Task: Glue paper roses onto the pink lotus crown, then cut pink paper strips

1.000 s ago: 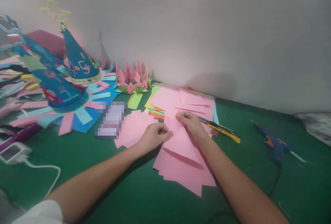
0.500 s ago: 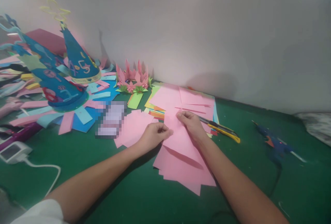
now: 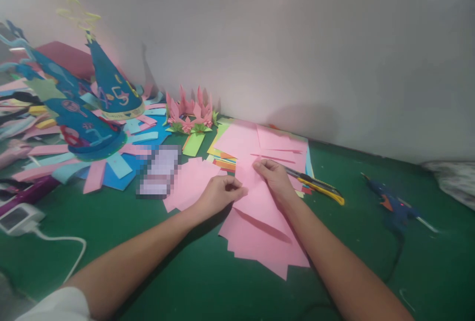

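A pink paper sheet [image 3: 258, 207] is raised above a loose pile of pink paper [image 3: 256, 247] near the middle of the green table. My left hand [image 3: 222, 193] pinches its left edge between thumb and fingers. Higher up, my right hand [image 3: 273, 176] grips the same sheet near its top. Left of the sheet, more pink paper [image 3: 195, 182] lies flat beside a pixelated phone [image 3: 159, 171]. Behind my right hand rests a yellow and black cutter [image 3: 322, 191], next to a stack of coloured paper topped with pink sheets [image 3: 237, 138].
Blue cone hats [image 3: 115, 88] with pink and blue strips fill the left side. A pink paper crown [image 3: 190, 111] stands by the wall. To the right lies a blue glue gun [image 3: 399, 207]. A white device [image 3: 20, 219] with a cable sits at lower left.
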`<state>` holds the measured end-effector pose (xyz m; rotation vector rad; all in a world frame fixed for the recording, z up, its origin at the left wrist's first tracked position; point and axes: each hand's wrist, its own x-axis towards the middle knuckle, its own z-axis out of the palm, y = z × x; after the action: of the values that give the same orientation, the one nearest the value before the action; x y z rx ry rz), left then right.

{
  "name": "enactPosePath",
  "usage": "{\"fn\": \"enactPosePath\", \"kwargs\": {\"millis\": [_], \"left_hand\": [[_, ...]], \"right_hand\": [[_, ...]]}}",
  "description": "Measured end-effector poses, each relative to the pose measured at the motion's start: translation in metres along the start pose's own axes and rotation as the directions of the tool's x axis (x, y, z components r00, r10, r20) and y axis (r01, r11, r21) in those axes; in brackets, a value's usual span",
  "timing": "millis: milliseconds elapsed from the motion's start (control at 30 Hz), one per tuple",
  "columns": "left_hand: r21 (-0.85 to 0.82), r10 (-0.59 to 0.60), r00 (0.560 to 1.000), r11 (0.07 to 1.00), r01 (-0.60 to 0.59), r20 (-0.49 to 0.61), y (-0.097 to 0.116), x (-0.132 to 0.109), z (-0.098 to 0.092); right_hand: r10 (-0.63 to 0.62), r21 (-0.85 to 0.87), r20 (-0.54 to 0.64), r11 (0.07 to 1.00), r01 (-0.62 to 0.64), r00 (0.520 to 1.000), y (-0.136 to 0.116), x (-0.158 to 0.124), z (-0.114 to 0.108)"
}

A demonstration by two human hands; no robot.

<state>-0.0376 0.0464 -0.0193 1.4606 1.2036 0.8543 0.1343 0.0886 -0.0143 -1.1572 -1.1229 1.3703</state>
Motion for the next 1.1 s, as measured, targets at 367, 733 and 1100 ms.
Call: {"fn": "enactPosePath", "kwargs": {"millis": [367, 733, 1100], "left_hand": [[0.023, 0.131, 0.991, 0.991, -0.131, -0.004, 0.004, -0.005, 0.003], [0.26, 0.287, 0.956, 0.92, -0.294, 0.068, 0.005, -0.005, 0.005], [0.296, 0.295, 0.949, 0.902, -0.314, 0.109, 0.009, -0.005, 0.007]], "right_hand": [[-0.026, 0.004, -0.014, 1.0, 0.027, 1.0, 0.003, 0.003, -0.001], [-0.104, 0.079, -0.011, 0.991, 0.104, 0.995, 0.01, 0.006, -0.002], [-0.169, 0.043, -0.058, 0.984, 0.172, 0.984, 0.011, 0.007, -0.001]]}}
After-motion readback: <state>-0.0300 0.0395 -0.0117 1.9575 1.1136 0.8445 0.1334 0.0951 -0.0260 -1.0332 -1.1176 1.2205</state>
